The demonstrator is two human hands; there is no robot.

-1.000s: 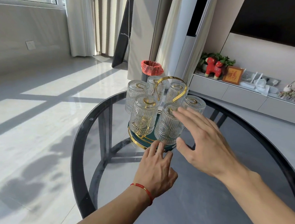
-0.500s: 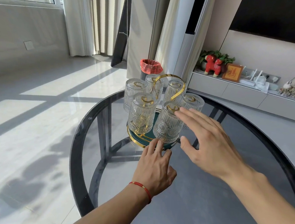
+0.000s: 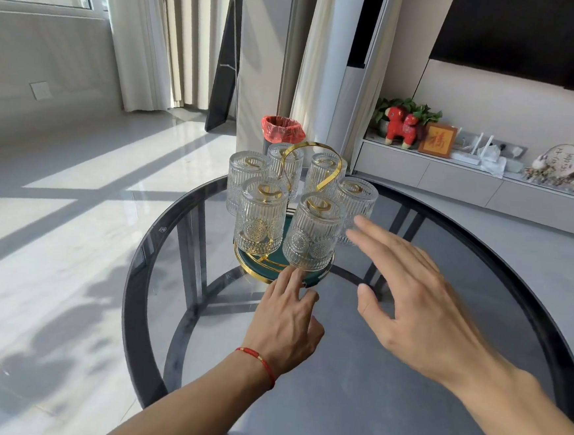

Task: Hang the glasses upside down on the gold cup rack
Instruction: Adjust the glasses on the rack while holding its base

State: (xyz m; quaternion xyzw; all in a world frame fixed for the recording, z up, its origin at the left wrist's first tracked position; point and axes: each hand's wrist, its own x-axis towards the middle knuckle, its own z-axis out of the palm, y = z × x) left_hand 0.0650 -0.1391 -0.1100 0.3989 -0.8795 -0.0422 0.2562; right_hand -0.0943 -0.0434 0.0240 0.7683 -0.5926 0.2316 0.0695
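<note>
The gold cup rack (image 3: 318, 153) stands on a round green base with a gold rim (image 3: 253, 272), near the far left of the glass table. Several ribbed clear glasses hang on it upside down; the nearest ones are the front left glass (image 3: 261, 217) and the front right glass (image 3: 313, 233). My left hand (image 3: 286, 323) rests on the table with its fingertips touching the front of the base. My right hand (image 3: 419, 303) hovers to the right of the rack, fingers spread and slightly blurred, holding nothing and clear of the glasses.
The round dark glass table (image 3: 400, 415) has a black rim (image 3: 137, 274) and dark legs under it. Behind it stand a bin with a red bag (image 3: 282, 129) and a low cabinet (image 3: 453, 177) with ornaments. Sunlit floor lies to the left.
My right hand has drawn back from the front right glass, moving right and toward me. My left hand stays at the base. The view has tilted slightly.
</note>
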